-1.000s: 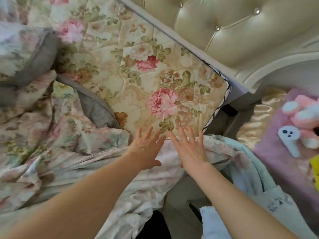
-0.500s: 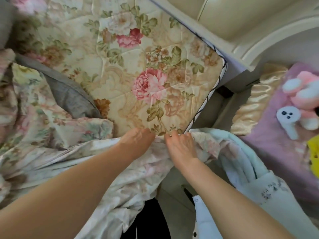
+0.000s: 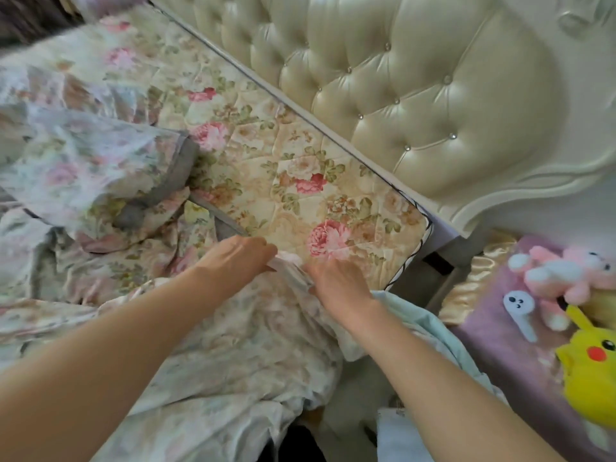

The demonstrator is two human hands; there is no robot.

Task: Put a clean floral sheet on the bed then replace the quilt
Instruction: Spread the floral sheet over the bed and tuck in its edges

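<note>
I see both hands down at the near corner of the bed, close together, each with fingers curled onto the edge of the pale floral sheet (image 3: 253, 331). My left hand (image 3: 238, 261) pinches the hem from the left side, knuckles up, fingertips tucked under the fabric fold. My right hand (image 3: 336, 283) grips the same hem just beside it, fingers bent down into the cloth; a short strip of bunched hem runs between the two hands.

The sheet lies crumpled over the near part of the bed and spills off the edge toward me. It does not yet cover the mattress (image 3: 300, 181), whose quilted rose-print top is bare from the hands up to the corner and along the headboard side. The mattress corner with its dark piping sits just right of my right hand.

To the left, the quilt (image 3: 90, 168), floral with a grey border, is heaped in folds on the bed, partly blurred. A light blue cloth (image 3: 420, 321) hangs beside the bed under my right forearm.

The cream tufted headboard (image 3: 433, 105) runs along the far edge of the mattress. At the right, a purple-covered surface (image 3: 500, 348) holds a pink plush toy (image 3: 560, 271), a small white ghost-like figure (image 3: 520, 305) and a yellow plush toy (image 3: 590, 368).
</note>
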